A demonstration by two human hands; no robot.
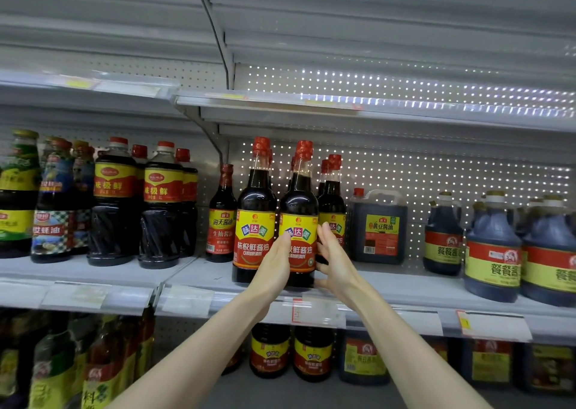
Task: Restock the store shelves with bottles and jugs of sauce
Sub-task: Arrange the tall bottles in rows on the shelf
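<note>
Now flat left hand and right hand press a bottle on the grey shelf.

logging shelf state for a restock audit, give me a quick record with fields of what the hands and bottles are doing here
bottle: soy sauce bottle, upright at the front of the middle shelf
left hand: straight fingers against the bottle's left side
right hand: straight fingers against its right side
neighbour: matching bottle upright, close on the left
further right: dark jug with a handle
</note>
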